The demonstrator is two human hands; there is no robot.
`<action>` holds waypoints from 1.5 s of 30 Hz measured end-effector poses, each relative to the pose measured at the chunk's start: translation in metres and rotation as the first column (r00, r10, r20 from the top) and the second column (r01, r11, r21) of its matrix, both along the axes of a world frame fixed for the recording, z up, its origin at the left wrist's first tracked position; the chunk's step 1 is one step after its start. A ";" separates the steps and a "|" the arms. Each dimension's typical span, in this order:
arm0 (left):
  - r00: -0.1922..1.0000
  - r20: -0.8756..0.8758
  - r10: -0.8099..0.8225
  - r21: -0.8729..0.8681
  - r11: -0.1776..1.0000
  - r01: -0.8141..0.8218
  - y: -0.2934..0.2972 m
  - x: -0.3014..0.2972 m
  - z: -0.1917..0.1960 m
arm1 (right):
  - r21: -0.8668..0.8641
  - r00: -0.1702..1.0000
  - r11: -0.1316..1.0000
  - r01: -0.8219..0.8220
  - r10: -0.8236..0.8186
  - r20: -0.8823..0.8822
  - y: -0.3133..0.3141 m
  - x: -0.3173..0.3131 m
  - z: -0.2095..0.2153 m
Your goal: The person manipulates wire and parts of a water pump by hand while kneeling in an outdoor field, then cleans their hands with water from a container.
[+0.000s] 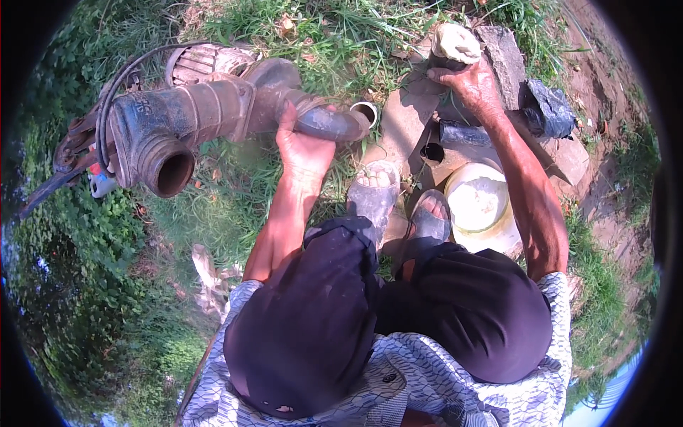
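Grey pipe (pixel 324 121) gripped by left hand (pixel 302 146) — arm outstretched.

Rusty water pump (pixel 192 117) and grey pipe elbow (pixel 331 122), lying on grass.
Pump on its side, threaded round mouth facing the camera, elbow gripped at its far end; pale cloth-wrapped lump (pixel 455 44) held upright over flat stones, well apart.

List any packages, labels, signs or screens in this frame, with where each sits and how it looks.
No labels, signs or screens show.
Crumpled black plastic bag: on the stone slabs, right of the right hand; dark, shiny, wrinkled.
Round tub: by the right foot; pale yellow rim, whitish contents.
Small can or jar: under the right hand, dark, topped with a whitish lump.
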State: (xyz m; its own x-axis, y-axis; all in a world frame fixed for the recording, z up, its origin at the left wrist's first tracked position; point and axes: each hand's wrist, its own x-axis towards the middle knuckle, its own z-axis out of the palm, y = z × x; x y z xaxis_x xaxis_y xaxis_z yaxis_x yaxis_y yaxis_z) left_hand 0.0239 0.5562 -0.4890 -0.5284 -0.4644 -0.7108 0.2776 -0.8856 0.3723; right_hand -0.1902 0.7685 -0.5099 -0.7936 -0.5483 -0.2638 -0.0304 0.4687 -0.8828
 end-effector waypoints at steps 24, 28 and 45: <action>0.999 0.032 -0.024 -0.035 0.999 0.025 -0.008 0.099 -0.051 | -0.370 0.918 0.895 -0.249 0.340 0.205 -0.055 0.088 -0.040; 0.998 0.041 -0.050 -0.072 0.996 0.052 -0.006 0.097 -0.051 | -0.406 0.885 0.857 -0.318 0.422 0.196 -0.064 0.093 -0.041; 0.994 0.078 -0.075 -0.071 0.994 0.080 -0.005 0.101 -0.052 | -0.432 0.131 0.821 0.373 0.415 0.900 -0.078 0.096 -0.072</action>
